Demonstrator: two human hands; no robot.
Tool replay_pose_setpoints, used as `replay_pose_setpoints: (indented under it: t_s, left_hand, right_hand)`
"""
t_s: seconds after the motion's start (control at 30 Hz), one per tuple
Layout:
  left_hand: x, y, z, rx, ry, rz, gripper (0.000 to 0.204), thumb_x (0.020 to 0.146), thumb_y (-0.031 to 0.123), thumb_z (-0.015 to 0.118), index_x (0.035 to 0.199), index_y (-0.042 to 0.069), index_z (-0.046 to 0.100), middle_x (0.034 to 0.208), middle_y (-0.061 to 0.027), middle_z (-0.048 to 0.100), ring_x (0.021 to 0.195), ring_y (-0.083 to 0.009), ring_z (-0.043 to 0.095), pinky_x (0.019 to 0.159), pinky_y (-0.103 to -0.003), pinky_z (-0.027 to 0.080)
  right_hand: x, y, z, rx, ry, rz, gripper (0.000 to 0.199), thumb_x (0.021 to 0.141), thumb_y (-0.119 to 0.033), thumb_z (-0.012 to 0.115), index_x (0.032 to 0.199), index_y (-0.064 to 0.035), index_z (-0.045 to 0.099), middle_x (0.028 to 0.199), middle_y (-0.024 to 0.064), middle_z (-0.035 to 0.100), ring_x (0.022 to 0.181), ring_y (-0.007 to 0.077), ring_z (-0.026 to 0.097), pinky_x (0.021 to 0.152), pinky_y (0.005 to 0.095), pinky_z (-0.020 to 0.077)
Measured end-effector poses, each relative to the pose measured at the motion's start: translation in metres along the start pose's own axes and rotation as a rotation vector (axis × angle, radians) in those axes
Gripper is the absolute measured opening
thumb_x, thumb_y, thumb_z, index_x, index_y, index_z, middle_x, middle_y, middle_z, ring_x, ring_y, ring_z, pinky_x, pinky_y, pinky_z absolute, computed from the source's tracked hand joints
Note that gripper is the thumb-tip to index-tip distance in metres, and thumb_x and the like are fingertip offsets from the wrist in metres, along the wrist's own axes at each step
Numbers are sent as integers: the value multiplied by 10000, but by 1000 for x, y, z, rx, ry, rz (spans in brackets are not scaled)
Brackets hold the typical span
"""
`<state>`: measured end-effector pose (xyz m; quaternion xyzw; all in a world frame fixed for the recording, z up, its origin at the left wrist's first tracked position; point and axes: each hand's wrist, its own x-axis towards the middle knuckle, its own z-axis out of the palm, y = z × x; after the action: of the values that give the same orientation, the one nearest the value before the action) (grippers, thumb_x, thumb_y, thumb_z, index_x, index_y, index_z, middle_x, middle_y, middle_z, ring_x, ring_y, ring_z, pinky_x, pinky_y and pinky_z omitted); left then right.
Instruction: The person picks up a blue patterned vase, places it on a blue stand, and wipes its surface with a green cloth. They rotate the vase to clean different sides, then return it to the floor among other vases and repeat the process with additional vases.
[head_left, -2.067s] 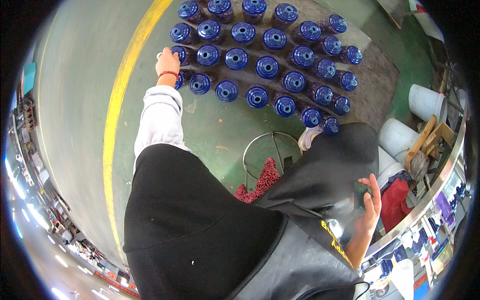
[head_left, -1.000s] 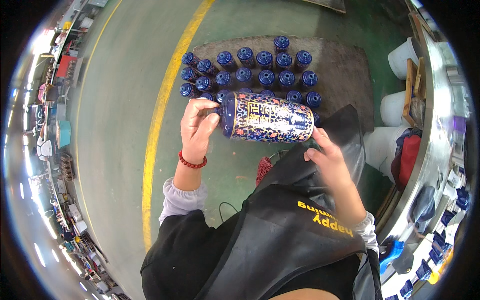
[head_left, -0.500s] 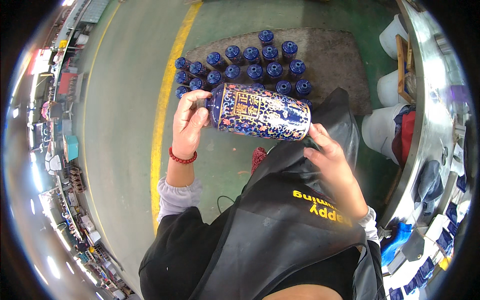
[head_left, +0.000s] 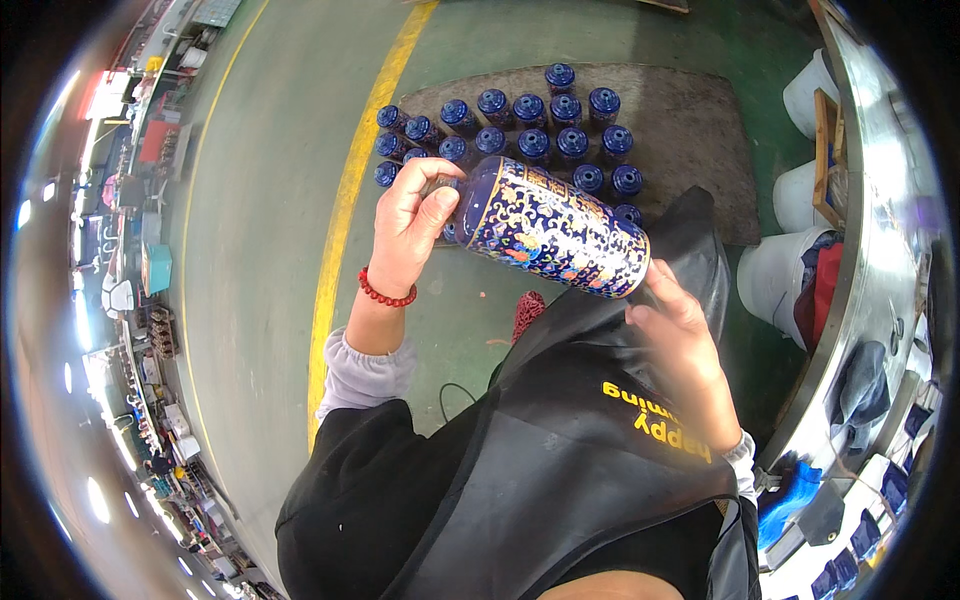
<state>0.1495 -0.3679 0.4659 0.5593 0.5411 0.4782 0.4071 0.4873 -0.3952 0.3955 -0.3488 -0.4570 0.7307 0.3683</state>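
Note:
A dark blue bottle (head_left: pixel 560 228) with colourful floral and gold patterning lies tilted between my two hands, its base lower to the right. My left hand (head_left: pixel 412 218), with a red bead bracelet above the wrist, is closed around the narrow neck at the left end. At the base end, my right hand (head_left: pixel 680 325) has its fingertips against the bottle's bottom edge; part of this hand is blurred. Beyond them, several similar blue bottles (head_left: pixel 533 146) stand upright in loose rows, and the held bottle hides some of them.
Those bottles stand on a brown board (head_left: pixel 690 120) on the green floor. A yellow line (head_left: pixel 345 220) runs along its left. To the right are white buckets (head_left: pixel 775 270), one holding dark and red cloth, beside a metal-edged bench (head_left: pixel 850 290). My black apron (head_left: pixel 560 420) spreads below.
The bottle has turned about its length, so its framed label has rolled toward the far side. Its base end now tips lower, and both hands still hold it.

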Motion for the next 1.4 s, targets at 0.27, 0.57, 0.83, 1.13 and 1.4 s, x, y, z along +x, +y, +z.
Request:
replay_pose_setpoints:
  t_s: [0.27,0.57,0.83,1.13,1.4]
  left_hand:
    - [2,4,5,150,21,109,292,993,274,648,1095,2,616,944,3,606,792,-58,525,699,-218,447]
    - [7,8,5,1,-91,32,330,995,286,634,1189,19,624,1028,-16,606,875,-74,531,787,-229,436]
    - [78,56,78,13,-248,333,319,999,266,606,1142,-17,637,1094,-56,630,1039,-146,569,939,-288,442]
    - [91,177,392,-588,-1276,79,404,1022,327,577,1227,-19,617,1087,-76,661,875,-109,673,801,-238,556]
    - [-83,200,599,-574,-1959,-273,478,1059,430,461,1236,-2,564,1033,-121,682,848,-159,710,743,-286,605]
  right_hand:
    - [-1,-11,6,415,0,260,588,887,92,553,1461,-15,484,1398,78,541,1107,150,557,847,304,509]
    - [-2,-15,2,567,1,336,618,880,42,549,1485,18,426,1370,107,571,1113,186,588,816,336,539]
    - [-50,-61,-1,714,144,127,637,893,0,595,1498,16,396,1365,123,569,1069,209,624,804,337,563]
    - [-228,-86,7,1047,574,-385,610,894,-160,709,1426,14,468,1297,151,610,1051,211,622,796,350,547]
    - [-305,-78,49,1417,856,-721,578,873,-182,721,1356,39,494,1340,250,561,966,300,627,843,438,510]
